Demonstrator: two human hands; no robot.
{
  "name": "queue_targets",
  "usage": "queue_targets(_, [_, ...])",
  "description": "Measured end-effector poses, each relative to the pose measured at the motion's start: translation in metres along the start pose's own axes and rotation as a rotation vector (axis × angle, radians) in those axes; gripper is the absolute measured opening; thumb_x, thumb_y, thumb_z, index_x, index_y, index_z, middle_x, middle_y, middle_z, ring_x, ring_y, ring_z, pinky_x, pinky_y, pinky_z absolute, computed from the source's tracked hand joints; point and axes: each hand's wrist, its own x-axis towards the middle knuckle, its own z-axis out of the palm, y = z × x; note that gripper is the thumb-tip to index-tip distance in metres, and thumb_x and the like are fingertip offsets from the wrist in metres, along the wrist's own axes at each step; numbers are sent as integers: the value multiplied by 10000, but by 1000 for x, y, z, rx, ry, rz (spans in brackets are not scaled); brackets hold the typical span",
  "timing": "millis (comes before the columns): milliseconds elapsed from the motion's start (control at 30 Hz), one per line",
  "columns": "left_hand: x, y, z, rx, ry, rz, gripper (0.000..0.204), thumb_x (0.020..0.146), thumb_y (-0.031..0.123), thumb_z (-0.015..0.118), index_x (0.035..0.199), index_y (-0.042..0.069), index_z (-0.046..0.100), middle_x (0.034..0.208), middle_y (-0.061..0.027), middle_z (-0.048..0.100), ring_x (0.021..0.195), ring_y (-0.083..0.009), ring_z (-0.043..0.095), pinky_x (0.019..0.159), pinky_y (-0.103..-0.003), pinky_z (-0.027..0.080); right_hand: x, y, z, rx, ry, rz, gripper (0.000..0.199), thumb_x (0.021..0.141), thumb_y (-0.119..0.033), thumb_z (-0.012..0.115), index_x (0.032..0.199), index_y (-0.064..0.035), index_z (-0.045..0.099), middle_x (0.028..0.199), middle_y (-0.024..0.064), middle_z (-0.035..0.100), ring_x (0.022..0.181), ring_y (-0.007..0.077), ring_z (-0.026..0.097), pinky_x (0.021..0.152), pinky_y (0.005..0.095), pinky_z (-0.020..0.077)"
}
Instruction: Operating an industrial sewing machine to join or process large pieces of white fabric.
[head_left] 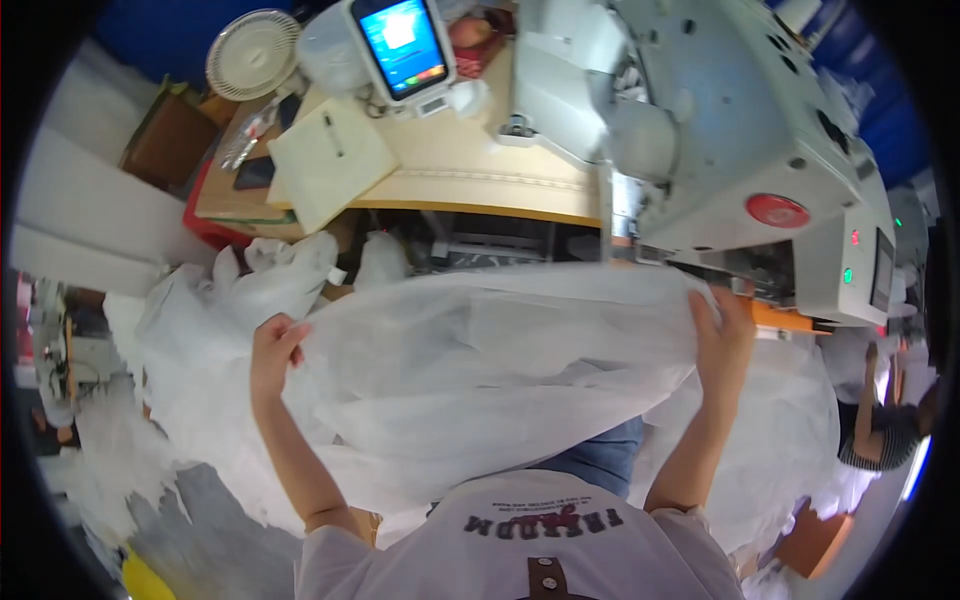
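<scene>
As the head view showed, a white translucent sheet [500,345] was spread between the person's two hands, in front of the table [490,185] and above the person's lap. The left hand [276,350] had its fingers curled in and grasped the sheet at its left end. The right hand [727,335] grasped the opposite end, thumb toward the sheet, near the lower edge of a large pale machine [720,130]. The sheet sagged in loose folds between them. The machine bore a red oval mark, with small red and green lights at its right end. On the table, a device with a lit screen [403,50] stood left of the machine; a pale paper pad [335,165] with a dark pen on it lay farther left. A round white slatted object [253,55] was beyond the pad. Heaps of similar white material [215,320] lay to the left and right. At the far right, another person [885,430] in a striped top was partly visible.
</scene>
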Motion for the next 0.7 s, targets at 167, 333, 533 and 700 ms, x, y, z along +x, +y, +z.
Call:
queue_targets(167, [33, 11, 18, -76, 21, -95, 149, 832, 153, 626, 735, 60, 563, 566, 10, 472, 419, -73, 404, 380, -219, 323, -25, 91, -32, 350, -318, 4, 223, 792, -171, 652, 873, 31, 602, 808, 110, 611, 688, 175, 562, 668, 261, 443])
queue_targets(333, [29, 24, 45, -292, -48, 350, 220, 826, 176, 654, 690, 47, 538, 596, 14, 484, 465, -100, 410, 431, -260, 333, -3, 52, 1, 78, 213, -169, 169, 814, -174, 626, 798, -13, 578, 684, 118, 547, 559, 218, 494, 553, 312, 411])
queue_targets(533, [-5, 62, 67, 782, 428, 822, 265, 826, 177, 653, 660, 24, 513, 624, 20, 486, 551, -107, 416, 502, -297, 333, 23, 51, -11, -41, 335, -175, 198, 847, -208, 575, 758, -34, 539, 640, 136, 513, 522, 316, 479, 490, 386, 382])
queue_targets(700, [-5, 123, 118, 225, 113, 343, 261, 812, 136, 650, 639, 33, 485, 635, 37, 434, 608, -91, 395, 523, -283, 312, 50, 90, -30, -292, 462, -31, 246, 873, -208, 523, 732, -7, 504, 676, 151, 524, 625, 361, 495, 583, 446, 378])
